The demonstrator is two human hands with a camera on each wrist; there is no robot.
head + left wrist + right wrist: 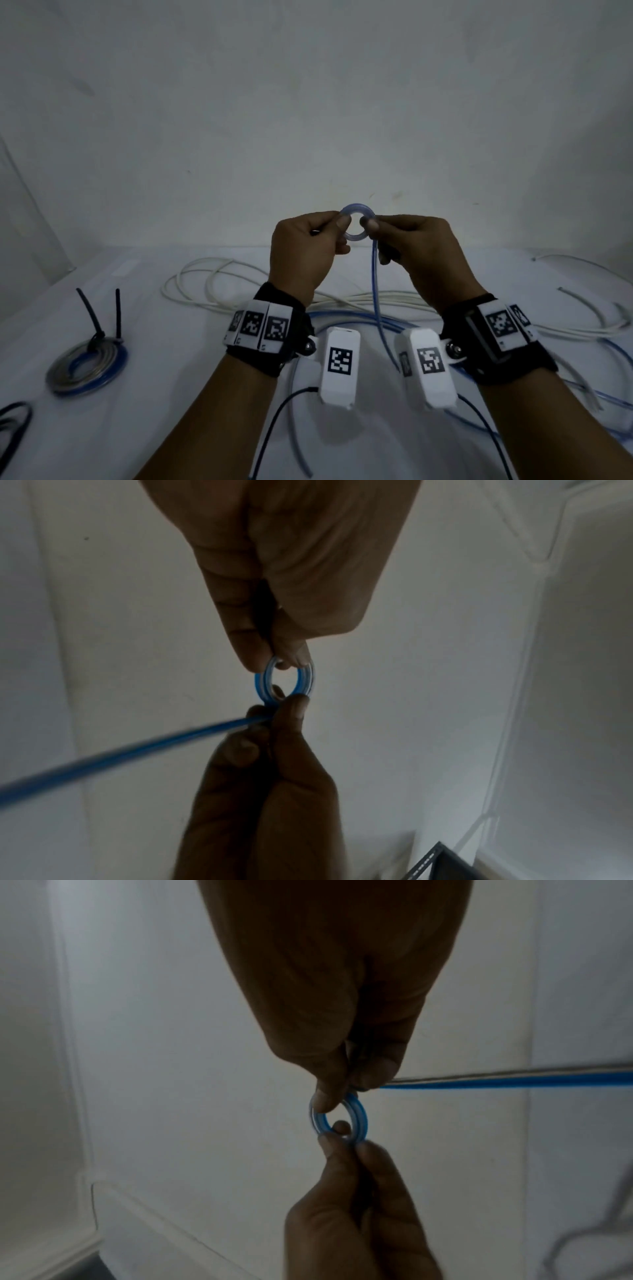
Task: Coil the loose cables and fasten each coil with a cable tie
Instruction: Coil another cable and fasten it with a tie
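Both hands are raised above the table (pixel 154 411) and hold a small coil of blue cable (pixel 356 237) between them. My left hand (pixel 342 224) pinches the coil's left side with thumb and fingertips. My right hand (pixel 371 224) pinches its right side, where the loose blue tail (pixel 376 301) drops to the table. In the left wrist view the left hand (pixel 277 661) grips the coil (pixel 304 680) from above, with the right hand (pixel 284 704) below. In the right wrist view the right hand (pixel 337 1093) holds the coil (pixel 361 1118) and the tail (pixel 514 1081) runs off right.
A finished silver and blue coil (pixel 87 368) with two upright black ties (pixel 92 318) lies at the left. Loose white cable (pixel 212 284) sprawls behind my wrists and more white cable (pixel 599 318) at the right. Blue cable (pixel 342 313) loops under my wrists. A black cable (pixel 13 425) lies at the lower left.
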